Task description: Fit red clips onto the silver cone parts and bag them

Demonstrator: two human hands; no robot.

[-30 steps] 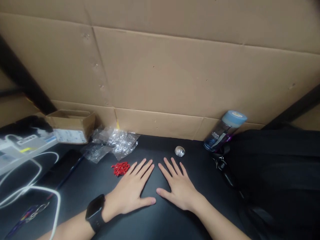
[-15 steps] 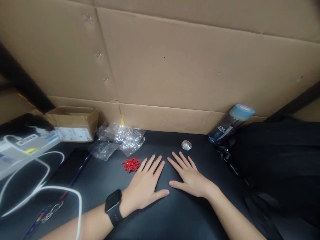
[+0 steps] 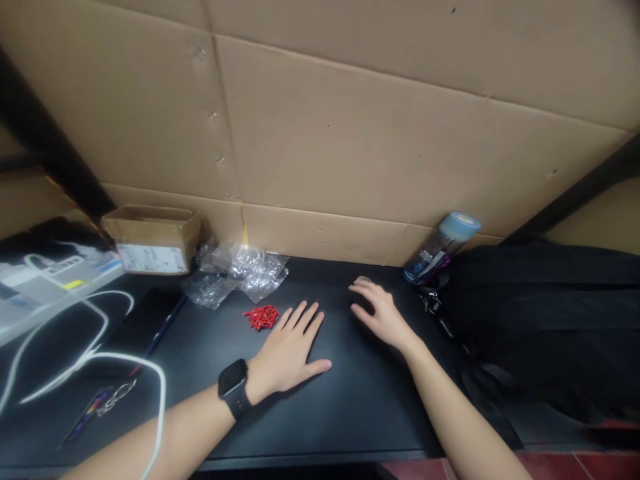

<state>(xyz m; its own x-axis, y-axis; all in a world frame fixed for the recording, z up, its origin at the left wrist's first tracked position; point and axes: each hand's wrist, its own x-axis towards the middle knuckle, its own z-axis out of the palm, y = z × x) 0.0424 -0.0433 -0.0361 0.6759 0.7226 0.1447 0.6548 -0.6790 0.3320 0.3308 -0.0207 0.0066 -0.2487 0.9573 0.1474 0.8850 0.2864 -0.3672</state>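
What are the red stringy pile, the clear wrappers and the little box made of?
The red pile looks like cord, maybe fabric or plastic: thin, tangled strands, finish unclear. The wrappers look like glossy plastic film: they wrinkle and glint. The box looks like matte cardboard: dull brown sides, folded corners.

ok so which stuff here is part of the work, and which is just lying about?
Likely in use:
small object, mostly hidden behind the right hand; contact unclear
red cord, less sure: beside the left hand, which lies spread

Likely just lying about:
plastic
box
bottle
bag
white cable
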